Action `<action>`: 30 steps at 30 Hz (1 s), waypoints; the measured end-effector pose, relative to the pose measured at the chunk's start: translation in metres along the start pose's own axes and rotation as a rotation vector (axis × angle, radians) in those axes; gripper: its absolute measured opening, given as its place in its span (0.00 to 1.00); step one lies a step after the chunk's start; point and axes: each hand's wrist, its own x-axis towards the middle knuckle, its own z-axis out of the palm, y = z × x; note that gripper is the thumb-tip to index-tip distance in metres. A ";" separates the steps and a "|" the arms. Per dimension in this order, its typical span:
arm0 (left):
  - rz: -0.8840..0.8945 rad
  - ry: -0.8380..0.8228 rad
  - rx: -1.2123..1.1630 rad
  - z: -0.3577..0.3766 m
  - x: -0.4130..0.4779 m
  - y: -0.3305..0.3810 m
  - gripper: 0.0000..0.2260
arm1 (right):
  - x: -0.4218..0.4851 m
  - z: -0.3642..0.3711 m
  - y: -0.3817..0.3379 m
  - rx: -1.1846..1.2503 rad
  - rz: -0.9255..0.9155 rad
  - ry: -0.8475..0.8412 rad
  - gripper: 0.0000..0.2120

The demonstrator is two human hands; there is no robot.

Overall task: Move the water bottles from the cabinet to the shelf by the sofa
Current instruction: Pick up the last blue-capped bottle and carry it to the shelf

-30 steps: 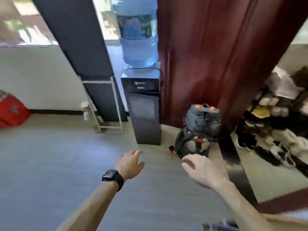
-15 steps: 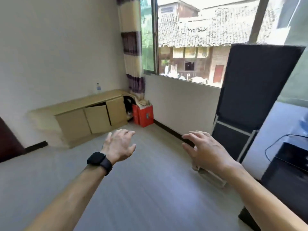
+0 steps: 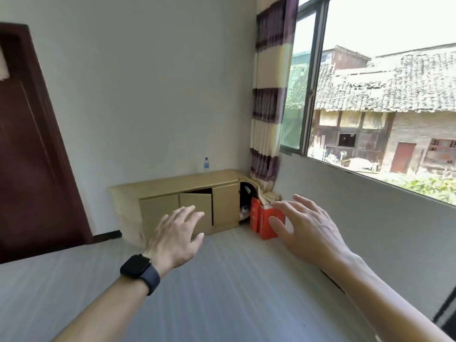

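Note:
A small clear water bottle (image 3: 206,165) with a blue label stands upright on top of a low light-wood cabinet (image 3: 172,186) against the far wall. The cabinet's middle door (image 3: 196,209) hangs slightly ajar. My left hand (image 3: 174,239), with a black watch on the wrist, is held out in front of me, fingers spread and empty. My right hand (image 3: 302,228) is also raised, fingers apart, holding nothing. Both hands are well short of the cabinet. No shelf or sofa is in view.
A red carton (image 3: 265,224) sits on the floor right of the cabinet, below a striped curtain (image 3: 267,114). A dark wooden door (image 3: 32,169) is at the left. A large window (image 3: 385,95) fills the right wall. Grey floor lies between me and the cabinet.
The view has swung left from the water dispenser to the cabinet corner, and the cabinet now looks closer and more central. Both hands stay raised and empty.

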 end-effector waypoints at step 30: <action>-0.199 -0.095 0.140 0.178 0.568 -0.371 0.26 | 0.674 0.324 0.020 0.043 -0.178 -0.014 0.28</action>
